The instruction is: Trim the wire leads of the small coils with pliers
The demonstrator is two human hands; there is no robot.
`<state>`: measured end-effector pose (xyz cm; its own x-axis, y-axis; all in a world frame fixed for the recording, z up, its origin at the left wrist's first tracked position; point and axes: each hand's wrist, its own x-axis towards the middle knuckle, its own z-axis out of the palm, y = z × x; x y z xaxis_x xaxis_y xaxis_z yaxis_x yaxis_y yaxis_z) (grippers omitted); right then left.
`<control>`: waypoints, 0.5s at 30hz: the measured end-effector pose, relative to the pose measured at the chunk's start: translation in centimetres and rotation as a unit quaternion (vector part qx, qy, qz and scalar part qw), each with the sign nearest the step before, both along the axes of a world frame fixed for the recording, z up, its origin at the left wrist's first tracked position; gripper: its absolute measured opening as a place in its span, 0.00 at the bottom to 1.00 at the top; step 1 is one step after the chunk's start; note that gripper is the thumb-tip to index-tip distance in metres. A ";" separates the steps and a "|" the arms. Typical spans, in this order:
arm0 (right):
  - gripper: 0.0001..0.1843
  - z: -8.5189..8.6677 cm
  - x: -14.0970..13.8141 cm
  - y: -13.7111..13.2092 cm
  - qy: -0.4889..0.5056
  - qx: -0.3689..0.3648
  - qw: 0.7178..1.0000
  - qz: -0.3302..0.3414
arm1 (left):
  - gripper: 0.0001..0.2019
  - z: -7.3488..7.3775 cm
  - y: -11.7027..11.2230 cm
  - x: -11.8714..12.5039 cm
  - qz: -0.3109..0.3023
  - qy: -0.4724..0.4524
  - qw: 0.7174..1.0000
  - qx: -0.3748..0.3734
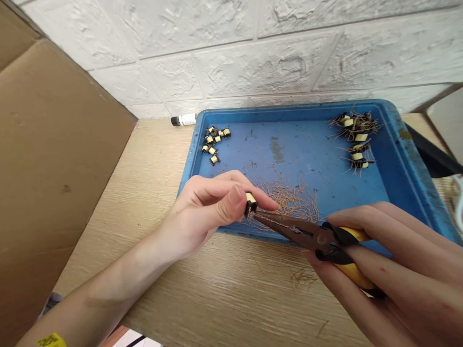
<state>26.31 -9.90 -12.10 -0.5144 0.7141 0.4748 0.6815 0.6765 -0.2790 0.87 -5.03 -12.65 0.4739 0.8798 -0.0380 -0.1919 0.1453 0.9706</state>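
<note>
Between the thumb and fingers of my left hand (213,205) is a small transformer (250,204), a black bobbin wrapped in pale yellow tape. My right hand (394,260) is wrapped round the yellow-and-black handles of rusty long-nose pliers (304,233). The tips of the pliers reach the pin side of the transformer; whether they grip a pin or wire is too small to tell. Both hands are over the front edge of a blue tray (289,114). Loose copper wire clippings (292,197) lie in the tray just behind the pliers.
Several transformers without long wires (215,140) sit at the tray's left. Others with long wire ends (358,140) are heaped at its right. A white bottle with a black cap (183,119) lies beside the tray. Cardboard (61,144) stands at left, a white brick-pattern wall (231,53) behind.
</note>
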 end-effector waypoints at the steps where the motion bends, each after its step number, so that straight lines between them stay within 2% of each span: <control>1: 0.14 0.0 0.1 -0.1 -0.005 -0.005 1.000 -0.002 | 0.14 0.0 0.0 0.0 -0.001 0.000 1.000 -0.001; 11: 0.16 -0.3 0.3 -0.1 -0.014 -0.017 1.000 0.006 | 0.13 0.2 0.2 0.2 -0.011 -0.023 1.000 -0.005; 15: 0.16 -0.4 0.5 0.0 -0.010 -0.029 1.000 0.004 | 0.11 0.2 0.0 0.4 0.010 -0.028 0.999 -0.029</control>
